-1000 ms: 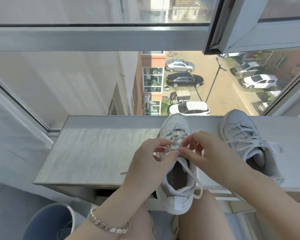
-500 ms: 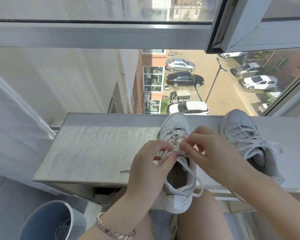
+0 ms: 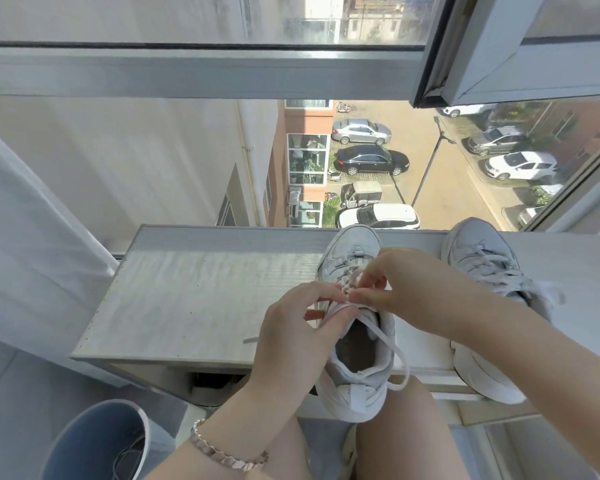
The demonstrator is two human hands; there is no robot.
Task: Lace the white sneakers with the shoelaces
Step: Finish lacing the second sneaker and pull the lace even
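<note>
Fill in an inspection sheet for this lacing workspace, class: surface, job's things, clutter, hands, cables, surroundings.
Surface: pale ledge under the window, both shoes standing on it, heels overhanging.
Job's things: first sneaker partly laced, shoelace trailing past its heel; second sneaker to the right, laces threaded.
Clutter: blue bin on the floor, lower left.
Hands: left hand and right hand both pinch the shoelace at the eyelets; bracelet on left wrist.
Cables: thin strands inside the bin, cannot tell what.
Surroundings: window frame, parked cars far below, white curtain at left.
</note>
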